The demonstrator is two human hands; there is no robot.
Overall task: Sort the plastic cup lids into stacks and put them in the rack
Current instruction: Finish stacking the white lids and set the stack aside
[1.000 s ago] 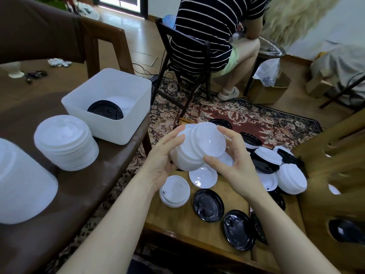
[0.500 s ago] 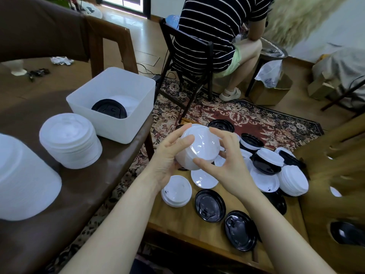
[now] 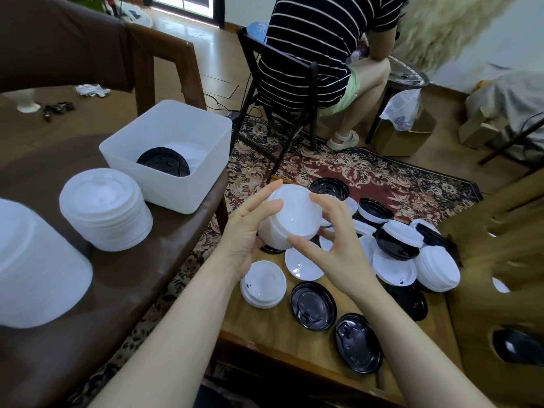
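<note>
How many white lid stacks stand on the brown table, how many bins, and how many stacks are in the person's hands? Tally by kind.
White lid stacks on the brown table: 2
White bin: 1
Held lid stack, between left hand and right hand: 1
Total: 4

White lid stack (image 3: 290,220): glossy smooth plastic. Black lids (image 3: 313,305): glossy plastic. Bin (image 3: 176,184): matt translucent plastic. Low worktop (image 3: 273,334): varnished wood. Rug (image 3: 368,175): woven cloth.
</note>
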